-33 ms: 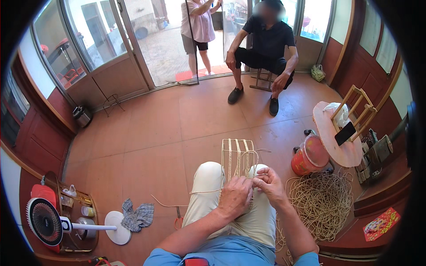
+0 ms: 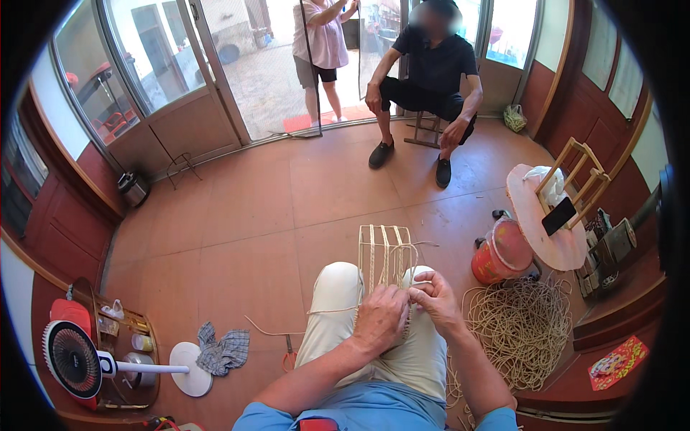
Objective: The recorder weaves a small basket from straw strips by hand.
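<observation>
Across my lap lies a small wooden frame point(image 2: 386, 237) strung lengthwise with pale cords, partly woven near my body. My left hand point(image 2: 382, 314) rests over the strung cords, fingers bent and pressed together on them, hiding most of the weaving. Close beside it, my right hand point(image 2: 437, 300) pinches at the frame's right edge with thumb and forefinger, seemingly on a strand of cord; the strand itself is hard to see there. A loose cord end point(image 2: 269, 330) trails left over my knee to the floor. Scissors with orange handles point(image 2: 289, 359) lie by my left leg.
A large heap of tan cord point(image 2: 521, 334) lies at my right, below a red bucket point(image 2: 503, 251). Behind it a low round table point(image 2: 528, 205) bears a wooden frame and phone. Left stand a fan point(image 2: 75, 359) and checked cloth point(image 2: 223, 350). A person point(image 2: 435, 72) sits ahead.
</observation>
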Action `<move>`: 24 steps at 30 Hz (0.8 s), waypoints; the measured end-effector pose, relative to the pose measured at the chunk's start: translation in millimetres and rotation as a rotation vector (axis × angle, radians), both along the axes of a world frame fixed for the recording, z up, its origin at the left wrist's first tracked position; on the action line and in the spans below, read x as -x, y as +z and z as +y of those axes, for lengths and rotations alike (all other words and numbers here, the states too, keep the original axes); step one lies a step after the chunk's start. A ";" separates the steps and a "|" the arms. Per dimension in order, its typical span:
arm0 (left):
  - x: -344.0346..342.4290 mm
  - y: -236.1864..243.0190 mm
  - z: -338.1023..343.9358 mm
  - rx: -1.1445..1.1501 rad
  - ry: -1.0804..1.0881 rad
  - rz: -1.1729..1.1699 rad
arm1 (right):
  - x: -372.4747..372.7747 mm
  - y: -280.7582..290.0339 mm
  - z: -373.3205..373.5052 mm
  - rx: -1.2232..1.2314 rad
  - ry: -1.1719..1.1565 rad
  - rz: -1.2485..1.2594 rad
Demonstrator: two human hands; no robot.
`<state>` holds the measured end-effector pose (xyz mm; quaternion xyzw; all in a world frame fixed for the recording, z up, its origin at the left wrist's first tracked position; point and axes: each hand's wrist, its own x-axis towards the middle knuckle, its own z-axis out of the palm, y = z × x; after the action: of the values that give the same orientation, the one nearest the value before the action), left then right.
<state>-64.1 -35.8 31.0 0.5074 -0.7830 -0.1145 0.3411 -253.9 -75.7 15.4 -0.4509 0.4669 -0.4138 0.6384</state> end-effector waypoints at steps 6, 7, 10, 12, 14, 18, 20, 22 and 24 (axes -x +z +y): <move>-1.1 2.5 5.0 -0.026 0.006 0.034 | 3.1 -5.1 -4.2 -0.062 0.093 -0.079; -1.3 2.2 5.4 -0.029 0.005 0.035 | 4.0 -5.5 -4.3 -0.095 0.100 -0.111; -1.9 1.6 5.7 -0.030 -0.006 0.054 | -0.6 -3.4 -1.1 -0.089 0.040 -0.104; -1.7 2.3 6.4 -0.033 -0.004 0.055 | -0.4 -3.3 -1.1 -0.099 0.038 -0.093; -1.0 2.9 6.9 -0.037 -0.002 0.057 | 0.7 -1.8 -2.0 -0.110 0.036 -0.081; -1.6 2.8 6.3 -0.037 -0.008 0.067 | -0.3 8.4 -10.2 -0.084 0.073 0.021; -2.2 2.6 7.1 -0.040 -0.015 0.079 | -3.1 12.5 -14.5 -0.096 0.088 0.072; -1.8 2.4 6.5 -0.043 -0.003 0.062 | -7.2 11.7 -19.5 -0.093 0.087 0.192; -2.3 1.6 4.6 -0.046 -0.008 0.058 | -11.3 10.6 -21.0 -0.066 0.053 0.191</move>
<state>-61.8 -31.2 32.6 0.5086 -0.7719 -0.1484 0.3514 -242.6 -96.7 26.0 -0.4791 0.5269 -0.3360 0.6164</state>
